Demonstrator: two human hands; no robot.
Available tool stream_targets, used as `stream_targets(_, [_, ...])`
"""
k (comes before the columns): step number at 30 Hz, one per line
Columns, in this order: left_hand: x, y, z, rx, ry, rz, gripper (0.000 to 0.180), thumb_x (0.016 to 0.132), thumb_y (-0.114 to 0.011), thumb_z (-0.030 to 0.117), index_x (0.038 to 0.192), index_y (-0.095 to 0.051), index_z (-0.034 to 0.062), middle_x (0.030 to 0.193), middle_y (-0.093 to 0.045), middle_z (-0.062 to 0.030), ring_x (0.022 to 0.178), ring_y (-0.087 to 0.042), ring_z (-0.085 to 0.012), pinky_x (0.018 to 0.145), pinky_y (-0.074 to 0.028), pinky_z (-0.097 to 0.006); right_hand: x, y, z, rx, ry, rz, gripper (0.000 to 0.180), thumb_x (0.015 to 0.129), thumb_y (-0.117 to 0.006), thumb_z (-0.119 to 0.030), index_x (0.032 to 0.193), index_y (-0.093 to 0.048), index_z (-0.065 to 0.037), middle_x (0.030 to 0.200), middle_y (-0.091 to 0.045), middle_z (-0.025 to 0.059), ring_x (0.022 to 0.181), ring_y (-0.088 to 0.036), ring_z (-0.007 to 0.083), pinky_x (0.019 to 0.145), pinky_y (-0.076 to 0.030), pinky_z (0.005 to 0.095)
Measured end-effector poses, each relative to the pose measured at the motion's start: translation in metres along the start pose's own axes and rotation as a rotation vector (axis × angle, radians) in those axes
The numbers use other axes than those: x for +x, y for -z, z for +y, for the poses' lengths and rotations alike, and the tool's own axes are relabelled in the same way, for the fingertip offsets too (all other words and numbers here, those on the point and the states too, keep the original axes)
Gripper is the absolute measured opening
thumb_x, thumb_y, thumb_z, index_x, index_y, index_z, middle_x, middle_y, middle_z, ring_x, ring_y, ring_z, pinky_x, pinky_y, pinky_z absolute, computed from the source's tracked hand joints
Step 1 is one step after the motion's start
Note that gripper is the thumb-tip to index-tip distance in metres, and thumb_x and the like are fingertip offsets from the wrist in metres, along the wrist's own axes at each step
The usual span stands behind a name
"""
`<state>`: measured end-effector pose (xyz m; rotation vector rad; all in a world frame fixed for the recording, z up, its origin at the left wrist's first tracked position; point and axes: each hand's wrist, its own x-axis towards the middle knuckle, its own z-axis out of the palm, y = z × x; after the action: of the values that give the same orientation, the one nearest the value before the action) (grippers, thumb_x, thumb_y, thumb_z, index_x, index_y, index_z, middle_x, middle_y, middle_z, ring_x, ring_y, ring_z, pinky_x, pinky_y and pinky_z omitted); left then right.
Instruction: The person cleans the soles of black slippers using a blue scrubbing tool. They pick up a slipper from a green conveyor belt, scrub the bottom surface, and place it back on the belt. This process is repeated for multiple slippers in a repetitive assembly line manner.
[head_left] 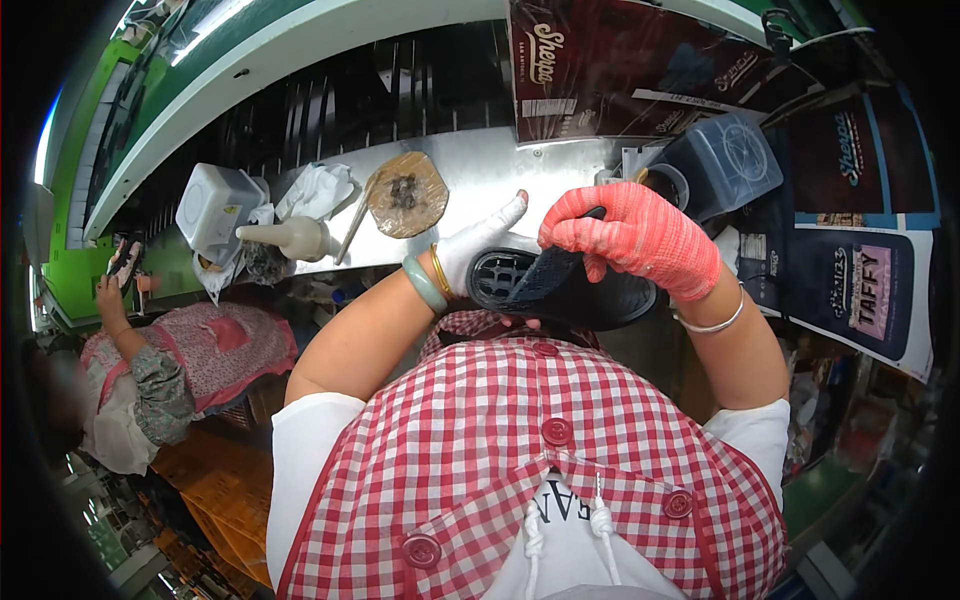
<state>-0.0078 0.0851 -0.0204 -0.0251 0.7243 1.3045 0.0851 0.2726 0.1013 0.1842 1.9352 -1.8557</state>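
Note:
A black shoe sole [612, 300] is held level in front of my apron, with a grid of hollows showing at its left end. My left hand [478, 243], in a white glove with a bare thumb tip, grips that end; the thumb points up and the other fingers are mostly hidden under the sole. Above the sole, my right hand [640, 235], in a coral knitted glove, pinches a dark, flat, flexible piece [548, 270] that looks like an insole. This piece stands tilted over the sole, its lower edge by the hollows.
A metal worktop [480, 165] carries a brown-stained round pad [407, 195], a stick [355, 225], a squeeze bottle [290, 238] and a white container [212, 205]. At right stands a clear plastic tub [725, 165]. Printed sheets hang behind it. Another person [190, 360] works at left.

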Motion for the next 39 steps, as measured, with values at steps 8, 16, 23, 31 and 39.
stream_targets(8, [-0.009, 0.005, 0.008, 0.056, 0.114, -0.057, 0.097, 0.081, -0.028, 0.075, 0.131, -0.036, -0.0080, 0.126, -0.048, -0.0232, 0.105, -0.056, -0.0300, 0.082, -0.051, -0.042, -0.020, 0.013, 0.008, -0.049, -0.102, 0.054, 0.023, 0.083, -0.060, -0.022, 0.093, -0.066, -0.003, 0.081, -0.064, 0.0028, 0.057, -0.053, 0.0080, 0.056, -0.045, 0.0219])
stream_targets(16, [-0.024, 0.028, 0.020, 0.010, -0.333, -0.078, 0.054, 0.092, -0.042, 0.027, 0.137, -0.030, 0.0004, 0.124, -0.049, -0.0199, 0.099, -0.060, -0.0327, 0.078, -0.052, -0.044, -0.049, 0.055, 0.066, 0.240, 0.244, 0.646, 0.027, 0.088, -0.059, -0.029, 0.095, -0.065, -0.004, 0.079, -0.062, -0.0003, 0.054, -0.053, 0.0035, 0.048, -0.037, 0.0154])
stream_targets(23, [-0.022, 0.055, -0.006, -0.370, -0.497, -0.016, 0.061, 0.092, -0.035, 0.049, 0.138, -0.032, 0.0087, 0.143, -0.033, -0.0122, 0.132, -0.030, -0.0295, 0.106, -0.019, -0.056, -0.045, 0.089, 0.118, 0.111, 0.110, 1.092, 0.024, 0.086, -0.063, -0.024, 0.099, -0.064, -0.004, 0.081, -0.063, 0.0009, 0.057, -0.052, 0.0064, 0.054, -0.042, 0.0199])
stream_targets(31, [-0.011, 0.053, -0.068, -0.463, -0.281, 0.315, 0.064, 0.091, -0.023, 0.058, 0.130, -0.041, 0.0113, 0.122, -0.049, -0.0139, 0.112, -0.049, -0.0405, 0.079, -0.049, -0.050, -0.026, 0.095, 0.160, 0.112, -0.009, 1.072, 0.027, 0.086, -0.061, -0.029, 0.104, -0.064, -0.009, 0.088, -0.063, -0.0014, 0.060, -0.057, 0.0064, 0.049, -0.038, 0.0186])
stream_targets(39, [-0.019, 0.042, -0.064, -0.410, -0.361, 0.307, 0.059, 0.092, -0.023, 0.051, 0.127, -0.045, 0.0093, 0.117, -0.054, -0.0158, 0.105, -0.054, -0.0346, 0.070, -0.047, -0.040, -0.034, 0.102, 0.166, 0.306, 0.043, 1.047, 0.026, 0.088, -0.059, -0.025, 0.101, -0.063, -0.003, 0.083, -0.064, 0.0041, 0.056, -0.059, 0.0085, 0.046, -0.039, 0.0183])
